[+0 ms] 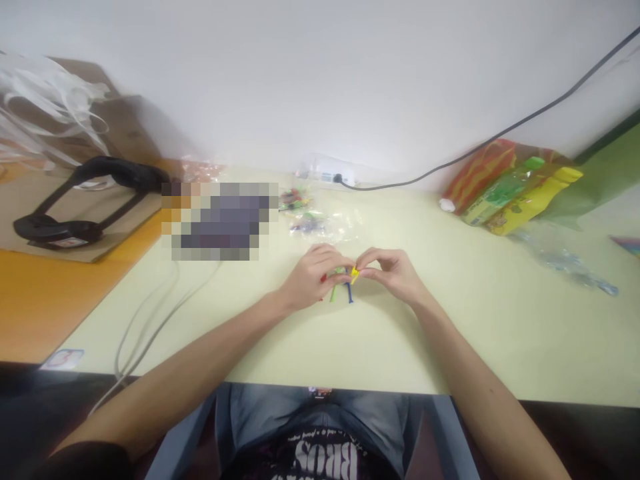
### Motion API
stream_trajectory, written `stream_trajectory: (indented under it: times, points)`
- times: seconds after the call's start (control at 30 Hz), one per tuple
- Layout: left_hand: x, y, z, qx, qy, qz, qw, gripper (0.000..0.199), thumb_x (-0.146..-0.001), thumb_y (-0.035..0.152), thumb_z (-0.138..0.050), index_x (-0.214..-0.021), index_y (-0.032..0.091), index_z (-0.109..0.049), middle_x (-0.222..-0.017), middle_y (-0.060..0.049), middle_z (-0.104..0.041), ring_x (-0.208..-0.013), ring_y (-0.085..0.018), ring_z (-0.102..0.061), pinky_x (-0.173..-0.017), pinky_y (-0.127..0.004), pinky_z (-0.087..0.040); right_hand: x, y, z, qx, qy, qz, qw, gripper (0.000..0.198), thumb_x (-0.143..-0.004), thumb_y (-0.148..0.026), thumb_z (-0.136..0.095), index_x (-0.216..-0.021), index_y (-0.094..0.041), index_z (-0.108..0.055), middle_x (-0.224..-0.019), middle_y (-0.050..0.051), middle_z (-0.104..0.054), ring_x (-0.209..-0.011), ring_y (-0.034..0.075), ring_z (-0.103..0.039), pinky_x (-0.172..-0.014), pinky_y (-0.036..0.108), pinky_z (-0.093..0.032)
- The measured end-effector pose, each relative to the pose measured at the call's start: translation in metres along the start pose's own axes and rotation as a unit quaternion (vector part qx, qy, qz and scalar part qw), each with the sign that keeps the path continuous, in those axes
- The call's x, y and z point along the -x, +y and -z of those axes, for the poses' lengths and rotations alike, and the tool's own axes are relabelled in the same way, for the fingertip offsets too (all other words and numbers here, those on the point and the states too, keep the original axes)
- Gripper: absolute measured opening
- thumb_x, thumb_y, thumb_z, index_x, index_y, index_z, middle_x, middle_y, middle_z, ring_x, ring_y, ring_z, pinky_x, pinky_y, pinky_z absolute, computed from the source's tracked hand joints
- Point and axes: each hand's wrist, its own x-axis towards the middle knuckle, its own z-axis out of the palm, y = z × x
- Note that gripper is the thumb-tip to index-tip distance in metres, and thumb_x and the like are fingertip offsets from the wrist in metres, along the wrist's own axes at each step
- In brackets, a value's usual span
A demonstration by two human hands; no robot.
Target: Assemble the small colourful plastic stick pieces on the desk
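Both of my hands meet over the pale table, pinching a small yellow plastic piece (355, 273) between them. My left hand (316, 275) is closed with its thumb and fingertips at the piece's left side. From the right, my right hand (394, 272) grips the same piece between thumb and forefinger. Just below the fingers lie a thin blue plastic piece (350, 293) and a light green one (333, 293). Red bits (323, 277) show beside my left hand, partly covered by it. The small pieces' exact kind cannot be made out.
Clear plastic bags with coloured pieces (307, 223) lie beyond my hands. A blurred-out dark object (225, 220) is at the left, near cables (150, 327). Farther left rests a black padded frame (95, 200). Snack packaging (525, 193) and crumpled plastic (565, 260) are at the right.
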Motion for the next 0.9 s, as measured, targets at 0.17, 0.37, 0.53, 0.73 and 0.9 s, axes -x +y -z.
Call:
stream_trajectory:
  times: [0.17,0.37,0.53,0.73,0.9]
  points:
    - [-0.001,0.005,-0.003,0.039,0.004,0.054,0.998,0.019,-0.104,0.037,-0.064,-0.109,0.021,-0.072,-0.090,-0.005,-0.076,-0.087,-0.020,-0.065,-0.091,-0.040,-0.049,0.001,-0.001,-0.005,0.043,0.031,0.030,0.998,0.023,-0.086,-0.047,-0.084,-0.083,-0.025,-0.078,-0.091,0.005,-0.076,-0.090,0.023,-0.070,-0.092,0.041,-0.052]
    - [-0.003,0.010,-0.005,0.038,0.024,0.056,0.997,0.016,-0.103,0.035,-0.065,-0.109,0.021,-0.072,-0.092,-0.005,-0.075,-0.087,-0.019,-0.064,-0.089,-0.038,-0.048,0.002,-0.010,-0.006,0.115,0.047,0.111,0.986,0.023,-0.093,-0.048,-0.077,-0.084,-0.027,-0.076,-0.089,0.005,-0.077,-0.093,0.025,-0.069,-0.094,0.045,-0.052]
    - [-0.004,0.005,-0.002,-0.032,0.008,0.035,0.999,0.019,-0.101,0.038,-0.068,-0.111,0.022,-0.072,-0.096,-0.005,-0.078,-0.093,-0.021,-0.066,-0.097,-0.042,-0.047,0.000,-0.011,0.005,0.194,0.075,0.135,0.969,0.028,-0.089,-0.055,-0.080,-0.093,-0.027,-0.076,-0.097,0.006,-0.077,-0.097,0.027,-0.069,-0.095,0.046,-0.051]
    - [-0.006,0.009,-0.003,-0.093,-0.022,0.035,0.995,0.017,-0.102,0.032,-0.067,-0.115,0.023,-0.072,-0.106,-0.005,-0.078,-0.099,-0.021,-0.066,-0.101,-0.044,-0.045,0.001,-0.010,0.022,0.225,0.095,0.059,0.968,0.035,-0.087,-0.061,-0.079,-0.090,-0.027,-0.074,-0.097,0.006,-0.077,-0.098,0.028,-0.068,-0.097,0.046,-0.050]
    - [-0.002,0.021,-0.018,-0.136,-0.089,0.033,0.986,0.017,-0.104,0.026,-0.060,-0.116,0.025,-0.072,-0.109,-0.004,-0.077,-0.105,-0.021,-0.066,-0.117,-0.051,-0.038,0.004,-0.013,0.040,0.265,0.145,0.050,0.952,0.034,-0.093,-0.059,-0.071,-0.082,-0.027,-0.072,-0.091,0.007,-0.075,-0.096,0.030,-0.064,-0.096,0.048,-0.049]
